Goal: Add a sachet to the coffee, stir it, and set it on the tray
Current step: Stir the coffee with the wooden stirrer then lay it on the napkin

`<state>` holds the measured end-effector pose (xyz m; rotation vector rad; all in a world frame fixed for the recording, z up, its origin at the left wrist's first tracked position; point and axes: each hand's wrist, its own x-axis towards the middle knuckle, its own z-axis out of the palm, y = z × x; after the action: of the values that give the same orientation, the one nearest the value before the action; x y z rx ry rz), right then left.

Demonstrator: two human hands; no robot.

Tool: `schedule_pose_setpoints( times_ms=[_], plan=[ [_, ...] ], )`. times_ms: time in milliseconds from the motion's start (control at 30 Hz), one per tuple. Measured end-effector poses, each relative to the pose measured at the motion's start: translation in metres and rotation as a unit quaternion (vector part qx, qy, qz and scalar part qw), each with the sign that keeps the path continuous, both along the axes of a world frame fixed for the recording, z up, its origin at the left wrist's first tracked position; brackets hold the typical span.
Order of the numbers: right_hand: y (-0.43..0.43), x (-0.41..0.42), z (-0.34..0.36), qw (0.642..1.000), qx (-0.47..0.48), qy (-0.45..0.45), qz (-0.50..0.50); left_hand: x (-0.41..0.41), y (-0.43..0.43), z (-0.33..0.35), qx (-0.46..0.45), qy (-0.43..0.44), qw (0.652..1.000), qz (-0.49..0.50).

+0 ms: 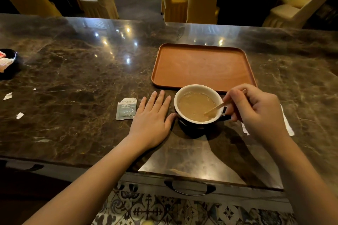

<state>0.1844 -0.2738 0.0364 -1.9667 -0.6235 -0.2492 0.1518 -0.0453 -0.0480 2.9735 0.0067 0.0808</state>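
Stirring under way; tray [201, 67] bare.
Sachet [126, 108] lies torn beside the flat, empty left hand [151, 122]; right hand [256, 109] pinches the stick [215, 108] in the cup [198, 106], just before the tray.

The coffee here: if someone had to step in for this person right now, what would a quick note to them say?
Right hand: pinching the wooden stirrer, its tip in the coffee.
Left hand: flat on the counter, thumb against the cup.
Torn sachet lies left of that hand, so it looks already added.
Tray sits empty just behind the cup.
Left: finish stirring, set the cup on the tray.
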Motion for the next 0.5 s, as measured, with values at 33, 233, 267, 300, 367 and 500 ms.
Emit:
schedule_pose_setpoints(
  times_ms=[33, 233, 267, 300, 367, 500],
  plan=[
    [-0.001, 0.002, 0.001, 1.000, -0.006, -0.009, -0.009, 0.000, 0.000, 0.000, 0.000, -0.001, 1.000, 0.000],
    [0.004, 0.013, -0.001, 0.998, -0.005, -0.026, -0.062, -0.002, -0.001, 0.000, 0.000, -0.010, 1.000, 0.003],
    [0.007, 0.014, -0.003, 0.998, 0.000, -0.023, -0.064, -0.001, -0.001, -0.001, -0.001, -0.012, 1.000, 0.004],
    [0.010, 0.014, -0.005, 0.998, 0.004, -0.018, -0.065, -0.001, -0.001, -0.001, -0.001, -0.013, 1.000, 0.004],
    [0.014, 0.014, -0.008, 0.998, 0.016, -0.003, -0.059, -0.001, -0.001, -0.001, -0.001, -0.013, 1.000, 0.002],
    [0.016, 0.008, -0.012, 0.999, 0.027, 0.018, -0.030, 0.000, -0.001, -0.001, -0.004, -0.013, 1.000, 0.004]
  ],
)
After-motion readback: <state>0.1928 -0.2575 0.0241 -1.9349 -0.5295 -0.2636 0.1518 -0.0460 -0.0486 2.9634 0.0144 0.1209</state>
